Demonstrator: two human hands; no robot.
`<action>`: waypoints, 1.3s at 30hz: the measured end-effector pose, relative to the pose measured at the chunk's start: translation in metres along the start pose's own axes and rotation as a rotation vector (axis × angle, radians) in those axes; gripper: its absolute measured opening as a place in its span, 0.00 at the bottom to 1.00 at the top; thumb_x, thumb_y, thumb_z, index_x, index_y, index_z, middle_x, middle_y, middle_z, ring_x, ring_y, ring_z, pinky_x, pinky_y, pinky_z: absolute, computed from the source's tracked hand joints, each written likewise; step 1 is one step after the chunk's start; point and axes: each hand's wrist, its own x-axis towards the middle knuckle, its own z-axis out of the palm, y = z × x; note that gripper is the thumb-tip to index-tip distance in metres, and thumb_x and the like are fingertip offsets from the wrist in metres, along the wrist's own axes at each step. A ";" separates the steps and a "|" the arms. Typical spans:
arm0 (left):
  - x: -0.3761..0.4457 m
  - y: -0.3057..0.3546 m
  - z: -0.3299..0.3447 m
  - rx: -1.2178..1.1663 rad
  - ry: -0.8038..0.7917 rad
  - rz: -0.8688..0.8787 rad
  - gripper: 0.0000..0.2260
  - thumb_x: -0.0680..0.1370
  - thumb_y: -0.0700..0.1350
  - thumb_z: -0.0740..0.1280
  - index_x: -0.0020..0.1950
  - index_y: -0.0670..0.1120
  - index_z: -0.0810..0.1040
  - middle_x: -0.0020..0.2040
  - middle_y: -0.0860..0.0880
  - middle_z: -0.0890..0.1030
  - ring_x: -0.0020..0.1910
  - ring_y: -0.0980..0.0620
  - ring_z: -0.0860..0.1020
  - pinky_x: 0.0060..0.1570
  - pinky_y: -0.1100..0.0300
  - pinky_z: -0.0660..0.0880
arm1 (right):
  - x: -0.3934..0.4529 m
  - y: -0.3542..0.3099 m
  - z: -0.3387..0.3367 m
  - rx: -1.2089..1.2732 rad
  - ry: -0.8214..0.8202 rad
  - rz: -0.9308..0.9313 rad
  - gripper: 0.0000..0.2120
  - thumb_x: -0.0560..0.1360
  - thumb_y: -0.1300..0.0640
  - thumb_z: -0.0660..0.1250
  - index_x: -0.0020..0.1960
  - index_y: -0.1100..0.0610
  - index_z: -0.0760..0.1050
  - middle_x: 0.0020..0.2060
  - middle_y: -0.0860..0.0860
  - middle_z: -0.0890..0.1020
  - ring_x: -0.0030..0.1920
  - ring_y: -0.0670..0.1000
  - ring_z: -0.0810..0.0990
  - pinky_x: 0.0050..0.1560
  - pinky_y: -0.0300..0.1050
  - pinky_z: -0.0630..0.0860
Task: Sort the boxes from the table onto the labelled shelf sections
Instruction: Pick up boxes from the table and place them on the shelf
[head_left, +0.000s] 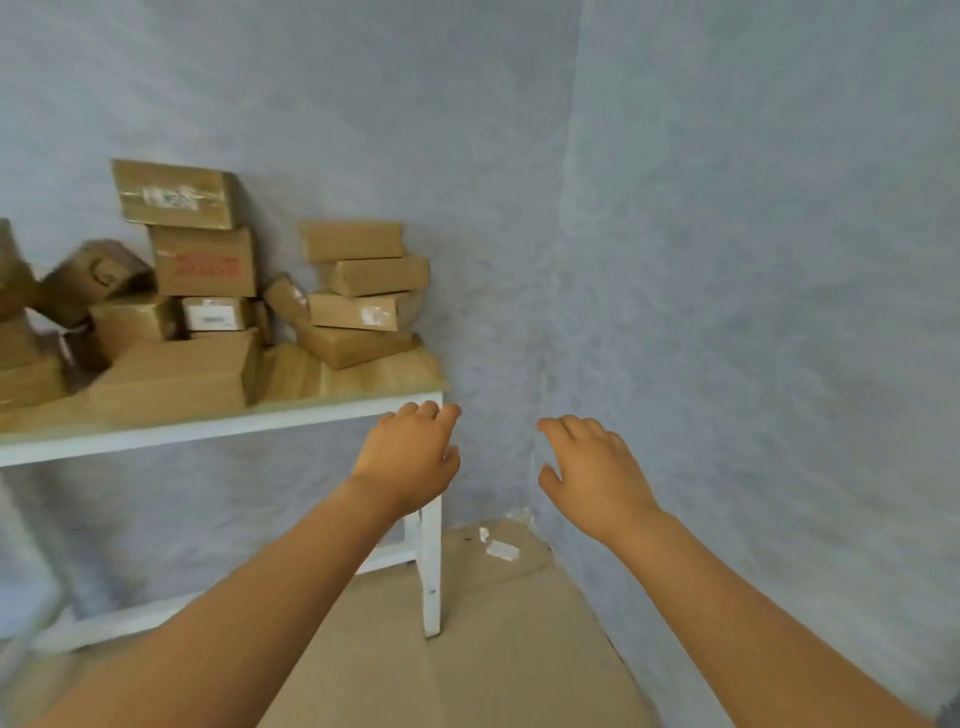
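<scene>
Reaching toward bench (218, 423) right corner — left hand (410, 462) and right hand (597, 478) spread, empty. Boxes (358, 291) piled at rear edge; leaning stack likely topples if lower box pulled.

Left hand (410, 457), right hand (592, 473) empty, fingers relaxed; boxes (208, 291) piled on table (218, 426).

Blue-grey walls (727, 208), white scraps (501, 548) on floor (493, 649)

Brown cardboard boxes (202, 291) piled unevenly on white-framed table (218, 428).
</scene>
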 end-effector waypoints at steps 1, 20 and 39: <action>-0.002 -0.024 0.000 0.004 0.008 -0.019 0.21 0.82 0.51 0.57 0.75 0.48 0.65 0.66 0.47 0.75 0.64 0.45 0.73 0.62 0.51 0.71 | 0.017 -0.018 0.008 0.003 -0.004 -0.015 0.25 0.81 0.54 0.58 0.78 0.52 0.61 0.71 0.49 0.70 0.70 0.53 0.67 0.69 0.45 0.61; 0.000 -0.400 0.039 0.027 -0.035 -0.495 0.21 0.83 0.53 0.58 0.75 0.49 0.64 0.70 0.48 0.73 0.67 0.46 0.72 0.61 0.51 0.73 | 0.295 -0.283 0.152 0.254 -0.119 -0.274 0.23 0.82 0.50 0.59 0.76 0.53 0.64 0.70 0.51 0.72 0.67 0.54 0.71 0.64 0.48 0.70; 0.091 -0.625 0.114 -0.223 -0.140 -0.861 0.24 0.82 0.54 0.59 0.77 0.48 0.62 0.74 0.45 0.66 0.69 0.42 0.69 0.65 0.48 0.71 | 0.520 -0.385 0.300 0.633 -0.462 0.060 0.32 0.81 0.42 0.59 0.79 0.57 0.57 0.74 0.57 0.68 0.70 0.59 0.70 0.67 0.52 0.70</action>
